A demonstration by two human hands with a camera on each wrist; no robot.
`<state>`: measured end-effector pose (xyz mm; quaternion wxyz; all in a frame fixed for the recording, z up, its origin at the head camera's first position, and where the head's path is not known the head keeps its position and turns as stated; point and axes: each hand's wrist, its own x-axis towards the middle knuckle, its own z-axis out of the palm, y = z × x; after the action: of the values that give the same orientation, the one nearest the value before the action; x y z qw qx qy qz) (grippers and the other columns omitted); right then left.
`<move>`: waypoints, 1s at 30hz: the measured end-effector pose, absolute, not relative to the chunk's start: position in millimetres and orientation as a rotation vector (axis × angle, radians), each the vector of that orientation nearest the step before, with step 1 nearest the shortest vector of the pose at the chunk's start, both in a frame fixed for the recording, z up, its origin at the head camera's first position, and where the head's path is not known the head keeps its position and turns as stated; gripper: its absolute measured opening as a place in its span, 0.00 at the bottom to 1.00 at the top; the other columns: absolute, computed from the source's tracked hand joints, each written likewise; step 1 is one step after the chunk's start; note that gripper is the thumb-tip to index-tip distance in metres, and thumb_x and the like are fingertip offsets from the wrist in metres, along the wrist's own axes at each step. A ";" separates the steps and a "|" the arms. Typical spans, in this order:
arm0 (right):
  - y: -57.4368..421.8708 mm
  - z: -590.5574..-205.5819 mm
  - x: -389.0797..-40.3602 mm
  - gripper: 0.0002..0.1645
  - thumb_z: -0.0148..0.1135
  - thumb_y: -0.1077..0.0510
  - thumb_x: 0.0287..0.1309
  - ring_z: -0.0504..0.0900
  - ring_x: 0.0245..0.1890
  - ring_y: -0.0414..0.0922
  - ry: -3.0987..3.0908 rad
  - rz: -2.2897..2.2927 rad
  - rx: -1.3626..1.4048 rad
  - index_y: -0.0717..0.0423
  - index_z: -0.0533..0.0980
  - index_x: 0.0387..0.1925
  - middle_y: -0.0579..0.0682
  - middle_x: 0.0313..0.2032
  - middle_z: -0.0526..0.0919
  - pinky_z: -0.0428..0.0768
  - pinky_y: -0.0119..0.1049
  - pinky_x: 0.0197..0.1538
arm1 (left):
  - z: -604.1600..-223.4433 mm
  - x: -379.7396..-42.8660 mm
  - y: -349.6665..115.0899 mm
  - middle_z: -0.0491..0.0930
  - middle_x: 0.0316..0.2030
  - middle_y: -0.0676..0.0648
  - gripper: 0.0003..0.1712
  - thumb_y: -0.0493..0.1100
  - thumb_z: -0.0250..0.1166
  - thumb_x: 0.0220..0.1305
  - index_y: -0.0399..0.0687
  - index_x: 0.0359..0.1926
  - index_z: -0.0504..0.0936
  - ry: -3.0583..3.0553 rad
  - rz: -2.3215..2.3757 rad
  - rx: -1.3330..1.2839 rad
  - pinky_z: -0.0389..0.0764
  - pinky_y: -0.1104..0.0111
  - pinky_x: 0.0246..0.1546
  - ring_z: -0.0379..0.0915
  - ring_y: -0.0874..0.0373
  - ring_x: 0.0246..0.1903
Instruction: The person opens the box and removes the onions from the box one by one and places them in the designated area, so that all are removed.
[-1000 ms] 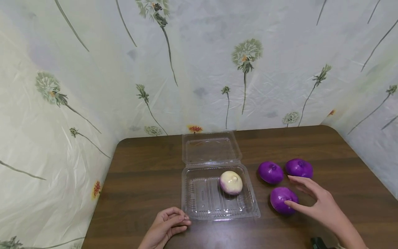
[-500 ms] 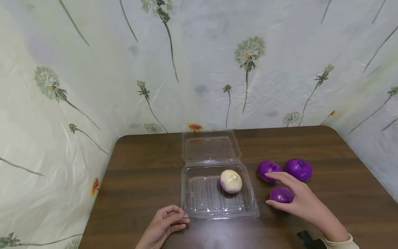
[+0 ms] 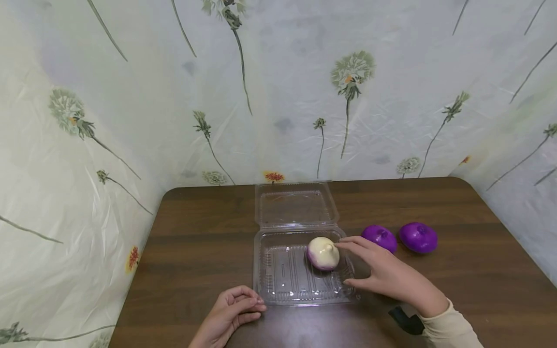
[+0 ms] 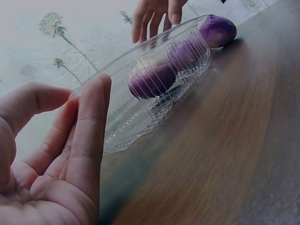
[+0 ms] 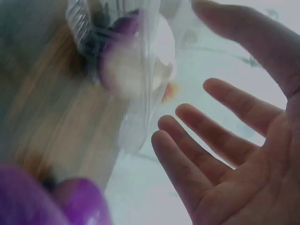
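Observation:
A clear plastic clamshell container [image 3: 283, 275] lies with its lid folded back. Inside, toward the right, sits a glossy turnip [image 3: 323, 253], cream side up and purple underneath. My left hand [image 3: 235, 311] pinches the container's near left corner; the left wrist view shows thumb and fingers [image 4: 91, 126] on the rim. My right hand [image 3: 385, 273] hovers at the container's right side, fingers spread, fingertips close to the cream turnip. Its palm [image 5: 248, 187] faces the right wrist camera with nothing in it. Purple turnips [image 5: 86, 201] lie beside the container.
Two purple turnips, one near the container [image 3: 380, 235] and one farther right [image 3: 418, 238], stand on the dark wooden table [image 3: 209, 232]. The near purple turnip is covered by my right hand in the head view. Flower-printed sheeting [image 3: 283, 96] rises behind the table.
My right hand has moved left, from around the nearest purple turnip to the container's right edge, without taking it along. The left hand has stayed at the container's corner.

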<state>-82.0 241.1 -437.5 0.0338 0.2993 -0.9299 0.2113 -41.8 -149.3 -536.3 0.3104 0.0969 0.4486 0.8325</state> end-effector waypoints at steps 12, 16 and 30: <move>206.6 -430.8 -99.3 0.41 0.83 0.53 0.47 0.82 0.60 0.48 -2.884 0.537 1.055 0.55 0.76 0.63 0.51 0.62 0.79 0.86 0.45 0.59 | -533.3 -40.7 -149.5 0.86 0.45 0.51 0.11 0.31 0.55 0.76 0.48 0.44 0.82 1.196 2.206 0.239 0.88 0.73 0.52 0.87 0.62 0.47; 196.8 -429.2 -102.2 0.42 0.83 0.55 0.47 0.80 0.61 0.49 -2.920 0.480 1.097 0.54 0.76 0.64 0.51 0.62 0.79 0.86 0.46 0.59 | -533.7 -40.8 -149.5 0.86 0.45 0.51 0.11 0.31 0.55 0.76 0.48 0.44 0.82 1.201 2.208 0.239 0.88 0.73 0.52 0.87 0.62 0.47; 180.1 -439.4 -112.2 0.40 0.83 0.61 0.42 0.77 0.63 0.58 -2.971 0.284 1.148 0.54 0.78 0.61 0.59 0.63 0.79 0.87 0.53 0.57 | -536.0 -41.9 -149.9 0.86 0.45 0.51 0.09 0.32 0.56 0.76 0.47 0.44 0.82 1.204 2.198 0.211 0.88 0.72 0.52 0.87 0.61 0.47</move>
<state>-112.2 180.1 -439.4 -0.0278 0.3590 -0.9287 0.0887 -41.9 -149.9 -536.0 0.3084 0.0798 0.4554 0.8314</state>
